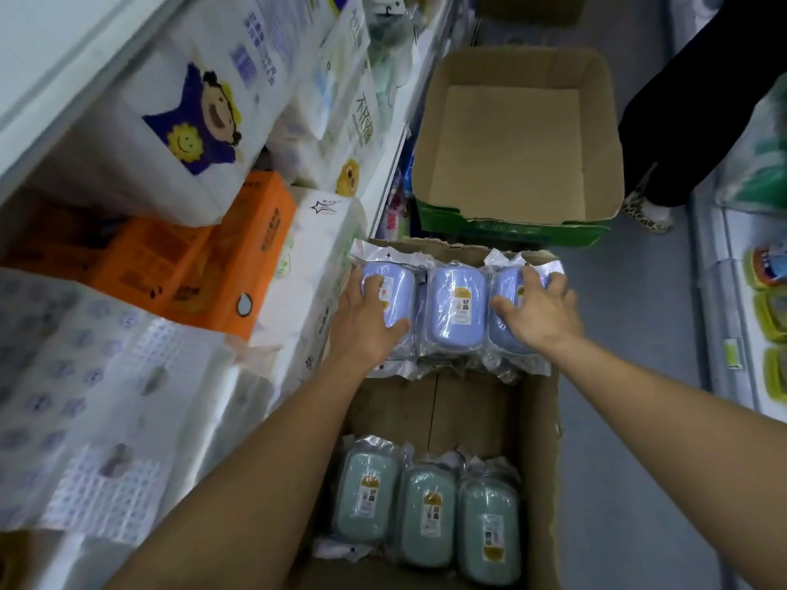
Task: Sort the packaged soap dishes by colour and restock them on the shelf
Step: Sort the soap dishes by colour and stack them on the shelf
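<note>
Three blue packaged soap dishes [456, 306] stand side by side at the far end of a long cardboard box [541, 419]. My left hand [368, 321] grips the leftmost blue dish, with its thumb against the dish's right side. My right hand [538, 308] grips the rightmost blue dish, fingers curled over its top. The middle blue dish sits between my hands, untouched. Three green packaged soap dishes [428, 511] lie in a row at the near end of the same box. Bare cardboard shows between the two colour groups.
An open cardboard box [517, 138] with a green base stands on the floor beyond. Shelves on the left hold tissue packs [200, 117] and orange boxes [238, 257]. A person's dark trouser leg [681, 108] stands at the upper right. Another shelf [762, 317] runs along the right.
</note>
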Demonstrator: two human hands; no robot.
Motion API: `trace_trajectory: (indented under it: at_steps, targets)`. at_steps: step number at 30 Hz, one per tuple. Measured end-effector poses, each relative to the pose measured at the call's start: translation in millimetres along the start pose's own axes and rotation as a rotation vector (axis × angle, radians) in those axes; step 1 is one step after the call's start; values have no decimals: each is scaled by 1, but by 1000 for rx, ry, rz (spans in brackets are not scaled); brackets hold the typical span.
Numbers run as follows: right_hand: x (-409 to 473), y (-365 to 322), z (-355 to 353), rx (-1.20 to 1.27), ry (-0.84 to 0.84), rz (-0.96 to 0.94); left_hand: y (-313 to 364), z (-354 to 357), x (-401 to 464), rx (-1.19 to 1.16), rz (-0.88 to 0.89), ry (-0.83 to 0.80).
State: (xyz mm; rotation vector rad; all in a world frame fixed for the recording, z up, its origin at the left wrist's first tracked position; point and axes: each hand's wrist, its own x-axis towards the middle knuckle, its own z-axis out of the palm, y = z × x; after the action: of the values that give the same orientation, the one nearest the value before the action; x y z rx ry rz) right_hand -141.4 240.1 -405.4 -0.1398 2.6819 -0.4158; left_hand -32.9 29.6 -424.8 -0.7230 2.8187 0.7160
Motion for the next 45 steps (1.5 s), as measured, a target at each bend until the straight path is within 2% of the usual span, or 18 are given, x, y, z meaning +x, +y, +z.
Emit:
trace_trajectory:
  at_steps: [3, 7, 10, 15, 20, 26, 30, 37, 45]
  targets:
    - [-8, -7, -8, -122, -34, -12, 9, -11, -4, 67, -44, -83]
    - [-41, -24, -26, -248, -78, -207, 26, -35, -29, 211, -7, -83]
    - [-79, -34, -43, -275, -33, -378, 38, -53, -71, 265, 59, 70]
    - [-155, -26, -65, -157, 69, -694, 52, -73, -167, 172, 88, 348]
    - [-243, -11, -77, -117, 287, -916, 58, -87, -281, 189, 50, 607]
    - [-348, 1, -68, -25, 338, -1165, 55, -86, -424, 277, -124, 756]
    - [-417, -2, -40, -13, 246, -1334, 39, -79, -515, 282, -274, 809]
    - [-529, -15, 24, -70, 54, -1590, -7, -45, -662, 273, -623, 788]
    - [-660, -23, 99, -205, -66, -1861, -47, -2, -809, 257, -915, 810]
